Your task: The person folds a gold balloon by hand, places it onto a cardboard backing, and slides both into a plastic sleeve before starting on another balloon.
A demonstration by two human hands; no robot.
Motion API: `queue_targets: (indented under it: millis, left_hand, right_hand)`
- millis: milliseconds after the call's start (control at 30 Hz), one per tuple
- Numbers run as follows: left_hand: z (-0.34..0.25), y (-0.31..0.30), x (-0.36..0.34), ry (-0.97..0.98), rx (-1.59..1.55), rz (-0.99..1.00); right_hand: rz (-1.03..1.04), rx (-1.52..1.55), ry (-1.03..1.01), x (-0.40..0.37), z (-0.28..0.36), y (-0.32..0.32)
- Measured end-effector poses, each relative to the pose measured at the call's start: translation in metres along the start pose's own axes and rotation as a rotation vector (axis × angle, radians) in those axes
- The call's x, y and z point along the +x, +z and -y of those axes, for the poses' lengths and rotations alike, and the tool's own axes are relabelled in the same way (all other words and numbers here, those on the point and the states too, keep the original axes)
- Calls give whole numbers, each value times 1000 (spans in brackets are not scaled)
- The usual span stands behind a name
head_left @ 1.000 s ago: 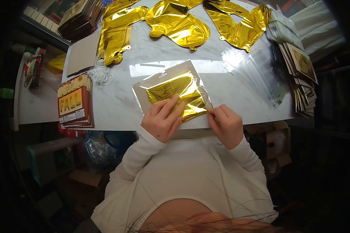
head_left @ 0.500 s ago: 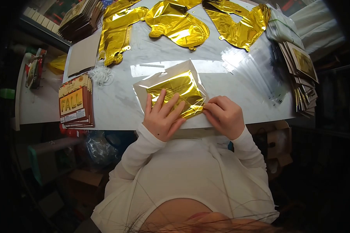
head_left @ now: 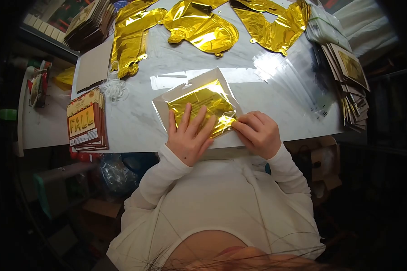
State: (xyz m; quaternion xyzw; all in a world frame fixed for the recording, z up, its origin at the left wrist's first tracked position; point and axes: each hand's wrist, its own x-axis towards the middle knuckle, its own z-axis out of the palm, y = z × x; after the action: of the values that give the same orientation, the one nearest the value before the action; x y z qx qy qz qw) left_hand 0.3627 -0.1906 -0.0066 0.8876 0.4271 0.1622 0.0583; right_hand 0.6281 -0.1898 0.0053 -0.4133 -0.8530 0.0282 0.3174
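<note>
A folded gold foil balloon (head_left: pixel 208 95) with small printed text lies at the front of the table, a clear plastic bag (head_left: pixel 160 106) showing around its edges. My left hand (head_left: pixel 190 135) rests flat on the lower left of the foil, fingers spread. At the foil's lower right corner, my right hand (head_left: pixel 259 134) is closed in a pinch on the crumpled gold edge. The exact grip is partly hidden behind the curled fingers.
Larger gold foil balloons (head_left: pixel 201 34) spread across the back. A stack of FALL packets (head_left: pixel 83 124) stands left, beside tangled white string (head_left: pixel 115 90) and a cardboard sheet (head_left: pixel 93 67). Clear plastic sleeves (head_left: pixel 298 83) and a stack of cards (head_left: pixel 350 67) lie right.
My right hand has shifted slightly left, and the foil corner by its fingertips looks more crumpled and bright. My left hand stays flat on the foil. The whole view has shifted a little.
</note>
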Motion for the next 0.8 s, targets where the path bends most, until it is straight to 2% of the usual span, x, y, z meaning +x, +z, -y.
queue_targets:
  millis: [167,367,700,800]
  left_hand:
    - [-2,-7,-1,58,45,170]
    - [0,-13,2,75,19,265]
    - [2,-12,1,109,17,251]
    - [3,-11,2,120,25,239]
  right_hand:
    - [19,150,66,-7,-7,-12]
    - [45,116,14,-6,-15,-11]
    - [42,85,13,-8,-9,-8]
    - [69,21,-70,-4,-16,-8]
